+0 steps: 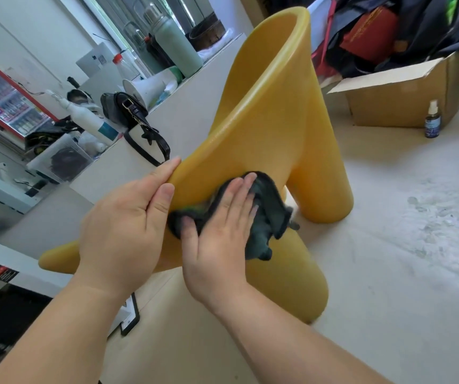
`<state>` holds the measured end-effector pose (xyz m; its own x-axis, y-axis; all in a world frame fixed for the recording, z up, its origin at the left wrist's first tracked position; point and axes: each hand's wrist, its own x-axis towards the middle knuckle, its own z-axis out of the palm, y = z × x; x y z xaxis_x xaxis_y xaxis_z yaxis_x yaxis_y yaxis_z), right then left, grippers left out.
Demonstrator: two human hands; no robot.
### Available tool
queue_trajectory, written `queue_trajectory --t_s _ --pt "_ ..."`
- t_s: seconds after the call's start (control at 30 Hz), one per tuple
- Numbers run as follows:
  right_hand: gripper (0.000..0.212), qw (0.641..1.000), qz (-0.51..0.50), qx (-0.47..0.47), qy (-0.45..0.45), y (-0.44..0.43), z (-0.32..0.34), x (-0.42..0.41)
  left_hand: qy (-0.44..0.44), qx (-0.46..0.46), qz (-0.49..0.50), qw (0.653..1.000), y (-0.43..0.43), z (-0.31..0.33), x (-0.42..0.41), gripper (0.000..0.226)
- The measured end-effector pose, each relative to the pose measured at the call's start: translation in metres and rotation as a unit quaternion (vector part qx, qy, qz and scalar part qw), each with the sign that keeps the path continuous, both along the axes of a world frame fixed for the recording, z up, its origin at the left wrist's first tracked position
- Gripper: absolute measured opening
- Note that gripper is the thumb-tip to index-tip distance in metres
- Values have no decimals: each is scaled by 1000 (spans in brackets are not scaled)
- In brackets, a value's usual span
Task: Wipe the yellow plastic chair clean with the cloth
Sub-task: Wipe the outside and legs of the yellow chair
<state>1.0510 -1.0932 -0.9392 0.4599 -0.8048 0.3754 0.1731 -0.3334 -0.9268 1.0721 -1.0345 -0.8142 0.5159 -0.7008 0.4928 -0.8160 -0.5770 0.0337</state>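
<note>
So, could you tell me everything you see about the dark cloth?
The cloth is dark, greenish-black, soft fabric, crumpled into folds and slightly blurred. It lies against the side of the yellow chair. The right hand presses it there with flat fingers spread over it; a loose end hangs down at its right.

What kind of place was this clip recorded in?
Probably an office or workroom: a red drinks fridge stands at the left, a megaphone and flask sit on a partition ledge, and an open cardboard box rests on the floor.
</note>
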Motion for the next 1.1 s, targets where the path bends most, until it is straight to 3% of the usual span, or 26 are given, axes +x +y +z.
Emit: queue_trajectory --t_s 0.17,0.27,0.37,0.5,0.6,0.73,0.97,1.1 --pt "100 998 -17 -62 -12 -70 -16 7 47 36 -12 998 2 6 6 47" --pt "103 1000 -5 -18 4 -100 -42 11 58 43 -18 997 7 10 5 48" --pt "105 997 21 50 48 -84 -91 4 41 48 -14 998 15 8 2 49" --pt "109 989 35 35 140 -49 -154 -15 11 31 15 999 34 5 2 50" --pt "113 983 46 15 177 -41 -162 -20 12 47 18 999 35 7 3 50" --pt "120 997 34 -16 71 -57 -113 -19 4 50 13 999 23 8 -12 51" --pt "77 996 -38 -33 -77 -107 -40 -32 -22 79 -4 997 -34 18 -63 54" --pt "62 992 -66 -5 -112 -123 -67 -34 -25 106 -30 994 -62 26 -70 41"
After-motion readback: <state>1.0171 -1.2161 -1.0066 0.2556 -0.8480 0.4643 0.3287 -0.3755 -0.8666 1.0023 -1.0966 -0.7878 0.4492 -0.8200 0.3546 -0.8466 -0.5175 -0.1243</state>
